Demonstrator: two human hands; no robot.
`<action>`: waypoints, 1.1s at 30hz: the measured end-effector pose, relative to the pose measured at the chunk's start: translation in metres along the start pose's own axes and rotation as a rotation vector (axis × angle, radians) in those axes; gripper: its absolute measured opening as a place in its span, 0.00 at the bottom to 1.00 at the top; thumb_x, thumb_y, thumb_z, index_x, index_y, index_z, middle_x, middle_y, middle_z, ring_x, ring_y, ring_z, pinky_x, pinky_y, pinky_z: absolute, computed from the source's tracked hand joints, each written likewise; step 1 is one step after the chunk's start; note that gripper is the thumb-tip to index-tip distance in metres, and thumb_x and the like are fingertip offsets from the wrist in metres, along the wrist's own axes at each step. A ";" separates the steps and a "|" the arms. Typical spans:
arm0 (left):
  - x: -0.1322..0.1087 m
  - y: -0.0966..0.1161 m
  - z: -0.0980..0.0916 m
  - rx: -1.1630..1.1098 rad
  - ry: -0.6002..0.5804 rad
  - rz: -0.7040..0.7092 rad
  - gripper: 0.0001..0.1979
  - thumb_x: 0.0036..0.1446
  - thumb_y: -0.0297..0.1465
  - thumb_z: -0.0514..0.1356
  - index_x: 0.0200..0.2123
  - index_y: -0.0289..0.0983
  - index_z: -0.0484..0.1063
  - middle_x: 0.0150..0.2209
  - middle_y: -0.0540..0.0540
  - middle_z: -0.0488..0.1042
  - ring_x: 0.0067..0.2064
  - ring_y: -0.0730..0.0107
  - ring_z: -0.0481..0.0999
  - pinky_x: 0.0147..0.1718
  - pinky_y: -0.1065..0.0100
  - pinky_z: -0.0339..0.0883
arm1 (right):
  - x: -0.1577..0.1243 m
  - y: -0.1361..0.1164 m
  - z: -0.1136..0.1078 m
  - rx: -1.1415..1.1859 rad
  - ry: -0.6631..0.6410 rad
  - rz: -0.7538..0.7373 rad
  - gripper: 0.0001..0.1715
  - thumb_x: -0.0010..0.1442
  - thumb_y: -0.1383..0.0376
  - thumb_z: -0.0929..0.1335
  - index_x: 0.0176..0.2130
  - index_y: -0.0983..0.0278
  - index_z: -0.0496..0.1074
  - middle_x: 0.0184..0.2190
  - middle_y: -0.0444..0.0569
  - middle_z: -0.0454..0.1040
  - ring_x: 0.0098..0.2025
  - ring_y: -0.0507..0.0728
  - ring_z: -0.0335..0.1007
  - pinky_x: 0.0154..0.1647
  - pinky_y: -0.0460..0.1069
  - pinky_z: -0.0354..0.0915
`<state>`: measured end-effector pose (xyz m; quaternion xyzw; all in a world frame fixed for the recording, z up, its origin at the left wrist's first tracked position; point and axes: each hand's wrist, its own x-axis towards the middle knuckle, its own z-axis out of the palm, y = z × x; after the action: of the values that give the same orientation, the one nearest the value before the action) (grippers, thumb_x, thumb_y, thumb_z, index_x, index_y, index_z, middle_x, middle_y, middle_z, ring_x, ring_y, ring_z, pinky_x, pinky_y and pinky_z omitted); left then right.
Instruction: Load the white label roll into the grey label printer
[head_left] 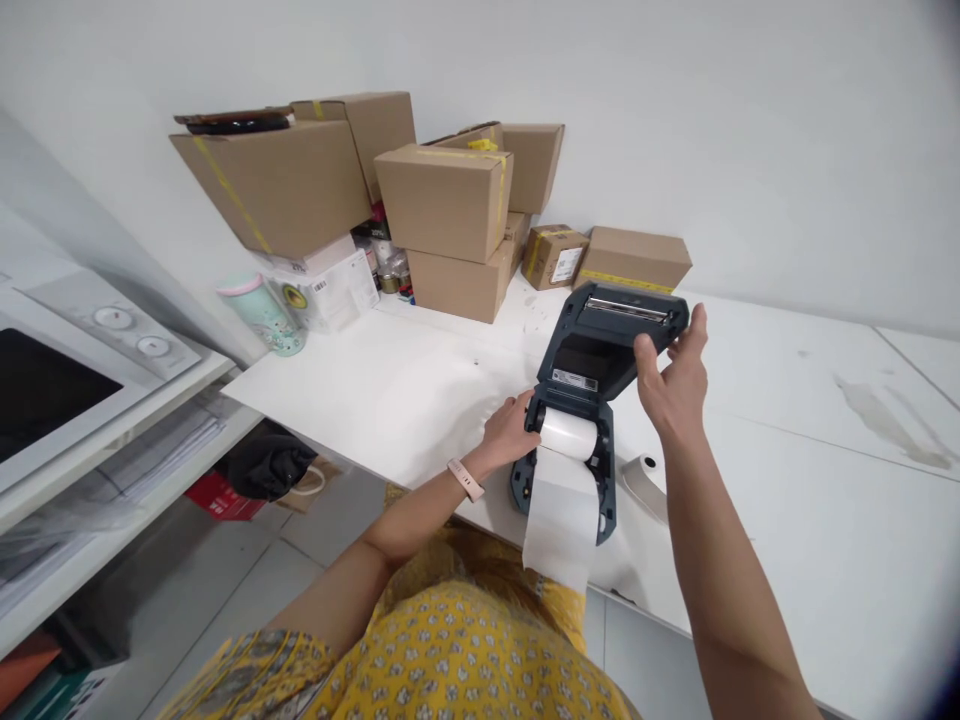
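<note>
A dark blue label printer (607, 475) stands at the table's front edge with its lid (551, 345) raised and tilted back. Inside the base sits a white label roll (568, 433), and its loose paper strip (562, 520) hangs out over the front edge. My left hand (511, 430) is closed on the left side of the printer base, beside the roll; some of its fingertips are hidden. At the lid's upper right corner, my right hand (679, 385) grips the lid between thumb and fingers. Another white roll (646, 482) lies on the table right of the printer, partly behind my right forearm.
Several cardboard boxes (450, 200) are stacked along the wall at the back of the white table (375, 390). A mint tumbler (266, 318) stands by a white box (330, 290). At the left, a microwave (82, 370) rests on a shelf unit.
</note>
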<state>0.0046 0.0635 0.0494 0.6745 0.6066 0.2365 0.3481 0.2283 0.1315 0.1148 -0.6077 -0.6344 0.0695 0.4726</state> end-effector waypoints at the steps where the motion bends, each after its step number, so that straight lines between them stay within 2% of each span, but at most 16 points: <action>1: 0.000 0.002 -0.001 0.060 -0.003 0.003 0.43 0.54 0.31 0.59 0.73 0.43 0.51 0.65 0.36 0.69 0.59 0.40 0.74 0.55 0.49 0.69 | -0.005 -0.004 -0.002 0.014 0.017 -0.032 0.50 0.66 0.43 0.62 0.75 0.60 0.41 0.71 0.62 0.58 0.64 0.70 0.68 0.60 0.68 0.66; 3: -0.002 0.003 -0.002 0.155 -0.015 -0.008 0.41 0.58 0.33 0.56 0.73 0.41 0.48 0.59 0.35 0.75 0.56 0.41 0.77 0.52 0.49 0.70 | -0.016 -0.013 -0.005 0.036 0.134 -0.134 0.47 0.67 0.46 0.63 0.74 0.62 0.45 0.72 0.63 0.55 0.65 0.69 0.67 0.63 0.67 0.64; 5: -0.003 0.002 0.000 0.212 -0.043 -0.031 0.36 0.60 0.33 0.53 0.72 0.39 0.52 0.51 0.36 0.79 0.52 0.42 0.79 0.48 0.51 0.71 | -0.031 -0.018 -0.006 0.035 0.253 -0.238 0.37 0.69 0.50 0.62 0.69 0.63 0.57 0.66 0.63 0.64 0.62 0.67 0.69 0.63 0.67 0.64; 6: -0.004 0.001 0.001 0.228 -0.056 -0.044 0.34 0.60 0.33 0.53 0.70 0.39 0.55 0.49 0.37 0.80 0.51 0.42 0.80 0.47 0.52 0.71 | -0.038 -0.018 -0.005 0.021 0.243 -0.274 0.32 0.69 0.51 0.62 0.65 0.63 0.63 0.60 0.62 0.71 0.59 0.67 0.71 0.62 0.66 0.65; 7: -0.003 0.001 0.002 0.238 -0.062 -0.051 0.32 0.60 0.33 0.53 0.68 0.38 0.58 0.48 0.36 0.81 0.50 0.41 0.80 0.46 0.52 0.71 | -0.046 -0.017 -0.003 0.000 0.159 -0.297 0.27 0.69 0.52 0.61 0.61 0.62 0.69 0.54 0.60 0.76 0.56 0.66 0.73 0.60 0.65 0.67; 9: -0.002 0.000 0.002 0.246 -0.066 -0.047 0.29 0.60 0.33 0.53 0.65 0.38 0.62 0.49 0.36 0.80 0.51 0.41 0.80 0.47 0.53 0.71 | -0.057 -0.013 0.002 -0.071 -0.205 -0.318 0.24 0.69 0.53 0.62 0.55 0.61 0.74 0.50 0.57 0.79 0.54 0.66 0.75 0.58 0.63 0.68; 11: 0.000 -0.001 0.002 0.257 -0.076 -0.038 0.27 0.60 0.33 0.53 0.63 0.37 0.63 0.49 0.36 0.80 0.52 0.42 0.79 0.49 0.52 0.70 | -0.063 -0.006 0.009 -0.183 -0.622 -0.309 0.25 0.67 0.52 0.64 0.57 0.60 0.73 0.55 0.56 0.78 0.58 0.67 0.73 0.60 0.63 0.67; 13: 0.002 -0.001 0.001 0.266 -0.089 -0.029 0.25 0.61 0.32 0.53 0.61 0.37 0.65 0.49 0.36 0.80 0.53 0.42 0.79 0.51 0.52 0.70 | -0.064 0.000 0.018 -0.286 -0.862 -0.285 0.31 0.63 0.52 0.68 0.61 0.61 0.70 0.59 0.58 0.75 0.61 0.69 0.71 0.62 0.64 0.64; 19: 0.001 0.001 0.000 0.276 -0.096 -0.027 0.25 0.60 0.32 0.53 0.61 0.37 0.64 0.49 0.36 0.80 0.52 0.43 0.79 0.49 0.54 0.70 | -0.051 -0.003 0.037 -0.371 -0.966 -0.228 0.45 0.49 0.57 0.75 0.64 0.61 0.68 0.58 0.61 0.76 0.58 0.73 0.73 0.59 0.66 0.65; 21: 0.000 0.001 0.000 0.277 -0.088 -0.034 0.26 0.59 0.31 0.53 0.61 0.38 0.64 0.49 0.37 0.81 0.52 0.44 0.80 0.49 0.54 0.70 | -0.045 -0.007 0.029 -0.317 -1.013 -0.228 0.48 0.47 0.56 0.76 0.65 0.60 0.66 0.59 0.58 0.75 0.58 0.71 0.74 0.58 0.63 0.68; 23: -0.001 0.000 0.000 0.277 -0.083 -0.037 0.26 0.59 0.32 0.53 0.62 0.39 0.64 0.49 0.37 0.81 0.52 0.44 0.80 0.49 0.53 0.71 | -0.039 -0.010 0.008 -0.153 -1.068 -0.227 0.51 0.48 0.54 0.76 0.67 0.58 0.63 0.60 0.54 0.75 0.59 0.67 0.74 0.58 0.60 0.70; 25: -0.001 0.000 0.000 0.275 -0.082 -0.033 0.26 0.59 0.33 0.53 0.62 0.40 0.64 0.50 0.38 0.81 0.52 0.44 0.80 0.49 0.52 0.71 | -0.035 -0.008 -0.021 0.047 -1.053 -0.223 0.53 0.49 0.52 0.76 0.69 0.56 0.60 0.63 0.52 0.72 0.60 0.65 0.73 0.59 0.58 0.70; 26: -0.001 0.000 0.001 0.274 -0.080 -0.030 0.26 0.59 0.33 0.53 0.62 0.40 0.64 0.51 0.38 0.81 0.53 0.44 0.80 0.49 0.52 0.71 | -0.033 -0.006 -0.037 0.122 -1.002 -0.209 0.53 0.49 0.51 0.76 0.69 0.55 0.60 0.64 0.52 0.71 0.61 0.66 0.72 0.59 0.58 0.70; 29: -0.001 -0.001 0.001 0.272 -0.068 -0.022 0.27 0.59 0.32 0.52 0.63 0.40 0.63 0.52 0.38 0.80 0.54 0.45 0.79 0.51 0.52 0.70 | -0.030 0.010 -0.076 0.205 -0.717 -0.095 0.56 0.47 0.48 0.77 0.69 0.56 0.60 0.64 0.57 0.70 0.58 0.69 0.74 0.51 0.57 0.75; 31: -0.002 -0.001 0.001 0.273 -0.067 -0.022 0.27 0.59 0.31 0.52 0.63 0.40 0.64 0.51 0.38 0.80 0.53 0.45 0.79 0.50 0.53 0.70 | -0.028 0.025 -0.087 0.228 -0.520 0.015 0.58 0.48 0.47 0.77 0.71 0.56 0.58 0.61 0.60 0.71 0.55 0.70 0.76 0.43 0.54 0.76; 33: -0.002 -0.001 0.001 0.274 -0.072 -0.026 0.27 0.59 0.31 0.51 0.62 0.39 0.64 0.49 0.39 0.81 0.51 0.45 0.80 0.49 0.53 0.71 | -0.026 0.042 -0.082 0.227 -0.338 0.110 0.57 0.50 0.46 0.76 0.71 0.57 0.59 0.58 0.62 0.73 0.54 0.69 0.77 0.41 0.53 0.75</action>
<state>0.0044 0.0616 0.0479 0.7157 0.6291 0.1227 0.2774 0.3095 0.0806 0.1180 -0.5641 -0.6586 0.2672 0.4203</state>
